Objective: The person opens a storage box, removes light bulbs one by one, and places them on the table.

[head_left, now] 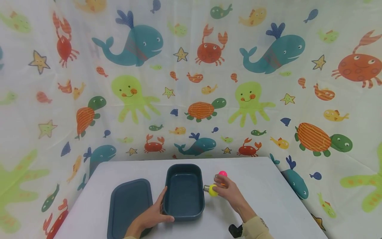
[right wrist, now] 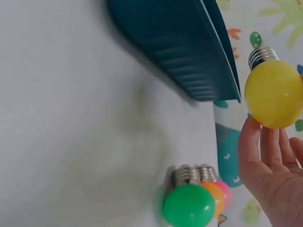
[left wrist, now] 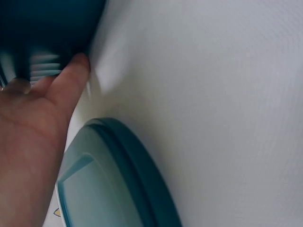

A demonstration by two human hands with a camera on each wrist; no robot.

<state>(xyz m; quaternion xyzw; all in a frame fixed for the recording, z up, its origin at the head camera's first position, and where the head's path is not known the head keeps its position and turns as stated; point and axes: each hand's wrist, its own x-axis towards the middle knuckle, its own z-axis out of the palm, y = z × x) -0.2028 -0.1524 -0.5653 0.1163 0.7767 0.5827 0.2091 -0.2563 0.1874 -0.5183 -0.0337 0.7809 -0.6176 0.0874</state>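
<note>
A yellow light bulb (head_left: 213, 190) with a silver screw base is pinched in the fingertips of my right hand (head_left: 229, 192), just off the right side of a dark teal box (head_left: 183, 192). The bulb's base points left, toward the box. My left hand (head_left: 150, 214) rests against the box's left side and near corner, fingers and thumb spread. The box is uncovered, with nothing visible inside. Beyond the right hand, in the right wrist view, a green bulb (right wrist: 188, 208), an orange bulb (right wrist: 217, 196) and a pink bulb (right wrist: 226, 193) lie close together. In the head view the hand mostly hides them.
A matching teal lid (head_left: 129, 205) lies flat on the white table (head_left: 274, 199), left of the box, partly beneath the left forearm. A small black object (head_left: 235, 230) shows at the right wrist. Behind the table hangs a curtain (head_left: 179, 83) printed with sea animals.
</note>
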